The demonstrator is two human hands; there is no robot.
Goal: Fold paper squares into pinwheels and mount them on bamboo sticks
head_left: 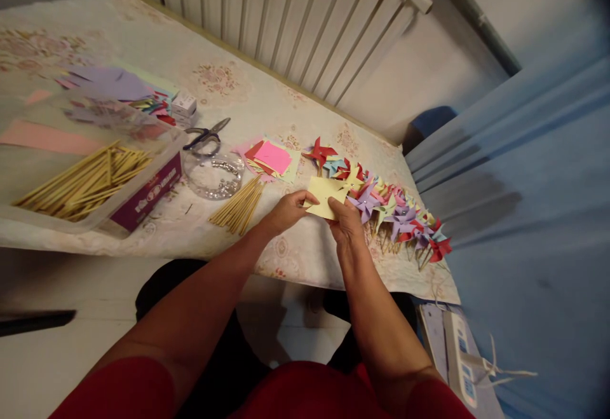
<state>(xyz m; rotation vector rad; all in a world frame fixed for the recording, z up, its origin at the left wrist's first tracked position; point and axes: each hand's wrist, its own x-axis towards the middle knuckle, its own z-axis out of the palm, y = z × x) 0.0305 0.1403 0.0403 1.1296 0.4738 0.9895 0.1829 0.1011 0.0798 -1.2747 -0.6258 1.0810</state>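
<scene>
At the far left of the tabletop (267, 107), covered in a pale floral cloth, a clear plastic tray (143, 177) holds a heap of thin wooden sticks (86, 180). Next come black-handled scissors (206, 136) above a round clear plastic dish (213, 176), then a loose bundle of wooden sticks (238, 206) and a stack of pink, red and green paper squares (271, 157). The left hand (286, 210) pinches the left edge of a pale yellow paper square (324, 198), and the right hand (347, 223) grips its lower right edge, holding it just above the cloth near the front edge. Just right of it lies a row of finished paper pinwheels (395, 212) in red, purple, yellow and green. As I judge it, the right hand sits so close to that row that a careless sweep could crush a pinwheel or knock it over the edge.
</scene>
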